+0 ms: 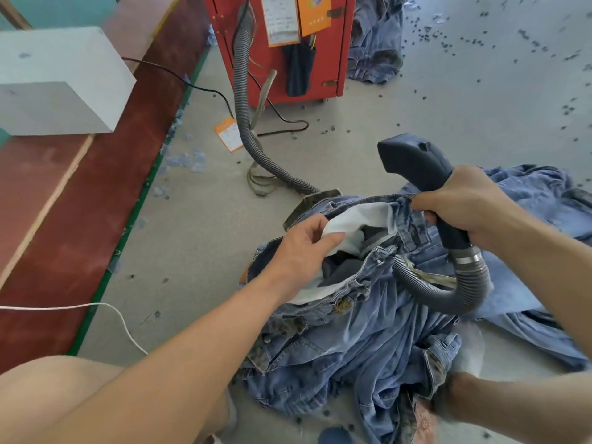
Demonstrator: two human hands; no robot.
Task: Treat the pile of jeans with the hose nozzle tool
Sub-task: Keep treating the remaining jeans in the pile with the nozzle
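left hand [299, 248] pinches pocket lining [355, 221]; right hand [464, 205] grips nozzle [416, 161], waistband [397, 198]; hose [243, 100] from red machine [339, 52]

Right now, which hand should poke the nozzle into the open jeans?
The right hand, most likely. It already grips the nozzle tool by its handle, just beside the opened waistband. The left hand is busy pinching the white pocket lining to hold the jeans open.
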